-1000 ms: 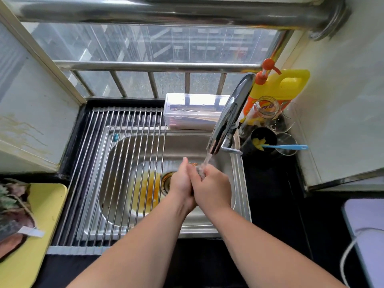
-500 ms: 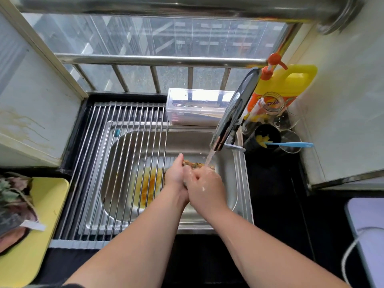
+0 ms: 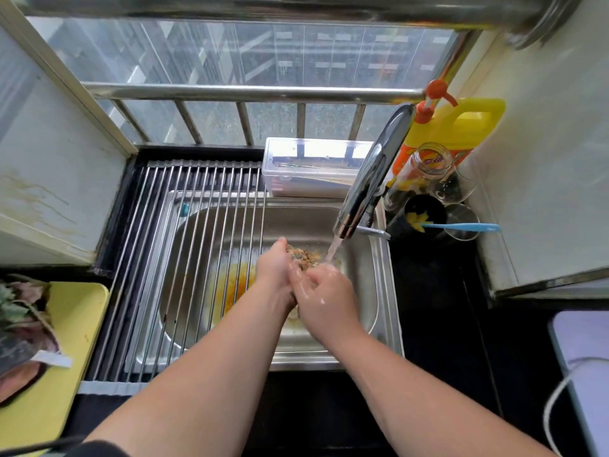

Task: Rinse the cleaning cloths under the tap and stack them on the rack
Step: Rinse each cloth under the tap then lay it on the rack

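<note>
I have both hands down in the sink (image 3: pixel 361 293), working one cloth. My left hand (image 3: pixel 275 270) and right hand (image 3: pixel 324 291) are pressed together. The fingers of each are curled tight round a wadded, brown-mottled cloth (image 3: pixel 303 257) that pokes out just beyond my left knuckles. The fingertips are tucked under it and I cannot see them.

The stream (image 3: pixel 333 250) from the tap (image 3: pixel 372 179) lands just right of the cloth, on my right knuckles. Much of the water seems to run off my skin instead of through the fabric.

To do this step well, I judge I should shift the bundle a little to the right so the water hits the cloth itself. Then I should loosen my grip and open the wad, since a tight ball rinses only on its outside. After that I rub, turn and squeeze, and repeat until the run-off looks clean. An orange-yellow smear on the basin floor, left of my left hand, suggests the dirt comes off coloured. I would wring hard and low before lifting, to avoid splashing.

The rack (image 3: pixel 197 242) of steel rods lies across the sink, just left of my left fingers, and the wrung cloth should go there laid flat. What look like more cloths (image 3: pixel 19 324) wait on a yellow tray (image 3: pixel 75 308), well off to the left.
</note>
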